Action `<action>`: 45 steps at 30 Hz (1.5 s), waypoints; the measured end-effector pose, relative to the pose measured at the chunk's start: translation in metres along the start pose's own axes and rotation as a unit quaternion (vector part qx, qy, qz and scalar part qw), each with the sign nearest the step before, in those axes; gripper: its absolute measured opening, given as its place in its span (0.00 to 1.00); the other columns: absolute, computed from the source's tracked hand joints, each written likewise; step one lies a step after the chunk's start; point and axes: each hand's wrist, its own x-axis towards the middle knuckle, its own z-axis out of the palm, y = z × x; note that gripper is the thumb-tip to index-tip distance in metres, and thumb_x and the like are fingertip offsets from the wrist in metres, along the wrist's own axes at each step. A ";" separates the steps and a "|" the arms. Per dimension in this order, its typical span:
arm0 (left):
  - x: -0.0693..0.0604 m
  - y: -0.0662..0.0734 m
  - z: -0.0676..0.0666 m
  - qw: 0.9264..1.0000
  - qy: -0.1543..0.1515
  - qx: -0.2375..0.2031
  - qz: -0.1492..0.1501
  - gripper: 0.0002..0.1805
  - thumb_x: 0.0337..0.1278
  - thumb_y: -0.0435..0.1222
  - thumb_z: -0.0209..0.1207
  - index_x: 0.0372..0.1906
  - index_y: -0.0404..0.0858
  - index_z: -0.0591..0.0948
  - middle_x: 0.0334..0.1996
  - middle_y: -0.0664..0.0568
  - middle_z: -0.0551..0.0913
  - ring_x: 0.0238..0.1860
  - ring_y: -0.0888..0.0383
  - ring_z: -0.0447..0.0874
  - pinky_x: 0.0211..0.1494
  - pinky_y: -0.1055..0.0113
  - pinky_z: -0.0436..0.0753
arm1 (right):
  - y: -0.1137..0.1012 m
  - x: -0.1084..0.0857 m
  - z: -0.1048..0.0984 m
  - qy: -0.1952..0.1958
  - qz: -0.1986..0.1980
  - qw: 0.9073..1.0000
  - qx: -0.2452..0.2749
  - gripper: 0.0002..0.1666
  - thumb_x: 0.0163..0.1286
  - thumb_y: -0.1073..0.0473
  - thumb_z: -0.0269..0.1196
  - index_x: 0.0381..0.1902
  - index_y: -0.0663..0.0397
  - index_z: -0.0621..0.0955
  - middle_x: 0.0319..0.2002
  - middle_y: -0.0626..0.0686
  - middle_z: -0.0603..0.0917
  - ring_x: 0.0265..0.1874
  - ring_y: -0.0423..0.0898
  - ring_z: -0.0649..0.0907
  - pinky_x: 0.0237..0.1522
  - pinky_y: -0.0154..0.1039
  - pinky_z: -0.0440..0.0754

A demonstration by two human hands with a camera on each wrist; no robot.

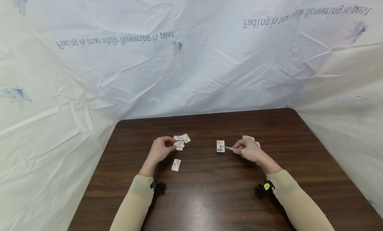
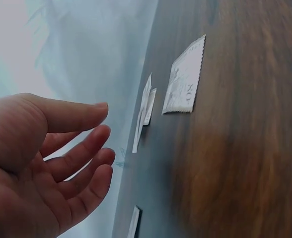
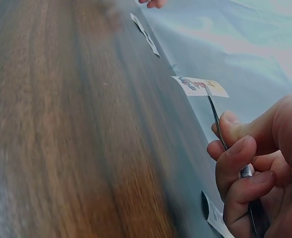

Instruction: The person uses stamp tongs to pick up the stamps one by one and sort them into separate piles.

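Note:
In the head view the right hand (image 1: 250, 152) holds metal tweezers (image 1: 229, 148), their tips on a small printed packet (image 1: 220, 146). The right wrist view shows thumb and fingers of the right hand (image 3: 265, 163) curled round the tweezers (image 3: 214, 111), whose tips overlap the packet (image 3: 193, 86); whether it is raised off the table I cannot tell. At left, the left hand (image 1: 160, 151) is beside a group of white packets (image 1: 180, 146). Seen from the left wrist, the left hand (image 2: 61, 163) has loosely bent fingers, thumb apart, holding nothing, with packets (image 2: 184, 79) beyond it.
One white packet (image 1: 176, 165) lies nearer on the brown table (image 1: 197, 191), below the left group. More packets (image 1: 248, 137) lie behind the right hand, partly hidden by it. A white printed sheet (image 1: 194, 74) hangs behind the table and along its sides.

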 end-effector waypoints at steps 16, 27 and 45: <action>0.008 -0.007 0.012 0.998 0.011 0.032 -0.049 0.06 0.63 0.34 0.73 0.43 0.39 0.92 0.38 0.51 0.89 0.39 0.51 0.84 0.49 0.51 0.82 | 0.013 -0.019 -0.020 0.016 0.011 1.000 0.004 0.09 0.77 0.65 0.66 0.47 0.69 0.85 0.29 0.53 0.79 0.25 0.47 0.75 0.28 0.39 0.73; 0.013 -0.010 0.015 0.998 0.005 0.031 -0.056 0.06 0.65 0.34 0.73 0.44 0.38 0.93 0.42 0.49 0.90 0.43 0.49 0.86 0.51 0.49 0.84 | 0.025 -0.039 -0.052 0.033 0.034 0.999 -0.005 0.15 0.80 0.61 0.64 0.52 0.72 0.82 0.25 0.50 0.76 0.24 0.47 0.75 0.28 0.39 0.73; 0.018 -0.010 0.022 0.996 0.003 0.059 -0.073 0.07 0.63 0.34 0.74 0.45 0.42 0.93 0.48 0.48 0.90 0.53 0.45 0.87 0.58 0.48 0.83 | 0.051 -0.055 -0.091 -0.020 0.082 0.996 -0.019 0.13 0.76 0.64 0.64 0.49 0.73 0.84 0.26 0.50 0.80 0.23 0.45 0.76 0.27 0.39 0.75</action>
